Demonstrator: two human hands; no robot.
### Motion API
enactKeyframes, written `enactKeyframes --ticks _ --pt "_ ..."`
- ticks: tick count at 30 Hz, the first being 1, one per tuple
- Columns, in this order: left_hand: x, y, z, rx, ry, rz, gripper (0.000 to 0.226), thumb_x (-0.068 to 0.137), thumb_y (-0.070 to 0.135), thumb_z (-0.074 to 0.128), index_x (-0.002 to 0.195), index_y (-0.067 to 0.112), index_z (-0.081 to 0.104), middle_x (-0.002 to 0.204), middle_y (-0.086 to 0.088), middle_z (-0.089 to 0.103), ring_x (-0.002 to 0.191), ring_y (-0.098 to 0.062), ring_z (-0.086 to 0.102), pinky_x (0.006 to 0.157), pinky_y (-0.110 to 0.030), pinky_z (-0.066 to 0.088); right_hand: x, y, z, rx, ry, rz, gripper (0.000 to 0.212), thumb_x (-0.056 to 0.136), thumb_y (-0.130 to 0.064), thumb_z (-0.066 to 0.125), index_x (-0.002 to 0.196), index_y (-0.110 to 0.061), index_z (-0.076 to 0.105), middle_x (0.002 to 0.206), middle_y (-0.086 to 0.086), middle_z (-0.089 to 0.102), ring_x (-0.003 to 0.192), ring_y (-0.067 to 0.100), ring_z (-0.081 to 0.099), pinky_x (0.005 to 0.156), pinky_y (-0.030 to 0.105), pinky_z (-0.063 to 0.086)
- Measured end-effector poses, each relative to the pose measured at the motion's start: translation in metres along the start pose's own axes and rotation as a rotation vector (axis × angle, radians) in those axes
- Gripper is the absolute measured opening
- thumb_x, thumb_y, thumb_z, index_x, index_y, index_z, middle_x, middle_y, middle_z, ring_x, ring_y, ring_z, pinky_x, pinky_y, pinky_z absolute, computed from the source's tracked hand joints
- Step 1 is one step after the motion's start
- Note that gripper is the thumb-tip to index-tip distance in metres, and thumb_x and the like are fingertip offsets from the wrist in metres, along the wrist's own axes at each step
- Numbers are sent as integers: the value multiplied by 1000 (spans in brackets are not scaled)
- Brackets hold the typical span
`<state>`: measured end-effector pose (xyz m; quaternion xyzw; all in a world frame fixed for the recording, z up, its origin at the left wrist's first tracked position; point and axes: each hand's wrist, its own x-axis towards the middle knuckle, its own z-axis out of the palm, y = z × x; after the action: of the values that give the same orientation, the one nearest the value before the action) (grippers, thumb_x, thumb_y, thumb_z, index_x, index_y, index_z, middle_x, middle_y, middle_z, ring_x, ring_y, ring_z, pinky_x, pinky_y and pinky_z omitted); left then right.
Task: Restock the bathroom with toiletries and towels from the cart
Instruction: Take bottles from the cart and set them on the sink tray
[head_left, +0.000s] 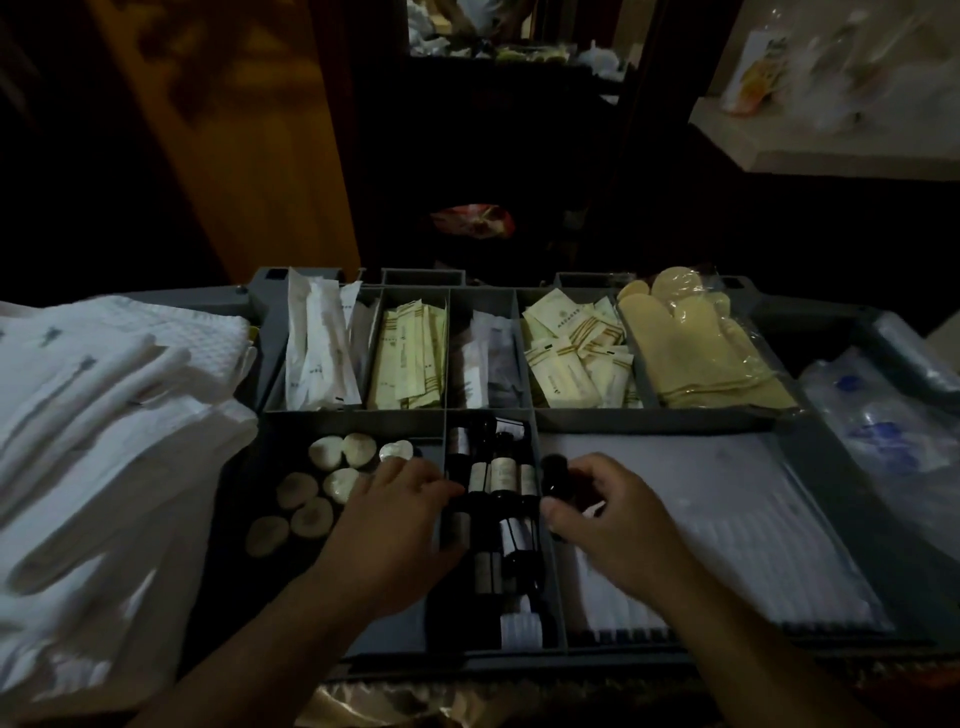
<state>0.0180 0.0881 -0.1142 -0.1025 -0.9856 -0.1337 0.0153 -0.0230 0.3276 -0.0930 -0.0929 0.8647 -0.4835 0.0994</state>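
Head cam, R hand grips dark bottle, L hand on bottles, grip unclear

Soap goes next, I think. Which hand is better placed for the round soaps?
Probably left. The left hand is right beside the round soaps; the right hand grips a dark bottle.

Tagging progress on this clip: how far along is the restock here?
Done: nothing visibly delivered; only the cart is in view. In hand: the right hand grips a dark bottle; the left hand reaches onto the bottles in the middle compartment, grip unclear. Left: towels, soaps and sachets sit on the cart.
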Motion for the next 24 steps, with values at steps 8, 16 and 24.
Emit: enactKeyframes --ticks 8,16,24 --pt "18 20 -8 300 -367 -71 82 76 71 61 145 33 38 153 -4 22 140 -28 17 112 -46 21 5 16 -6 65 34 65 14 86 -25 75 93 -26 64 85 -5 69 80 3 63 65 12 49" --pt "-7 20 2 -70 -119 -157 62 69 62 74 122 41 52 119 17 43 111 -10 37 91 -30 37 1 21 -8 84 39 86 13 87 -23 74 93 -27 64 86 -7 69 81 -1 62 65 9 47" --pt "-12 17 -12 -549 126 -378 16 85 45 72 86 34 60 76 14 69 64 0 64 53 -22 48 4 12 -2 102 -2 93 12 87 -23 75 94 -26 65 85 -5 69 78 3 63 69 16 50"
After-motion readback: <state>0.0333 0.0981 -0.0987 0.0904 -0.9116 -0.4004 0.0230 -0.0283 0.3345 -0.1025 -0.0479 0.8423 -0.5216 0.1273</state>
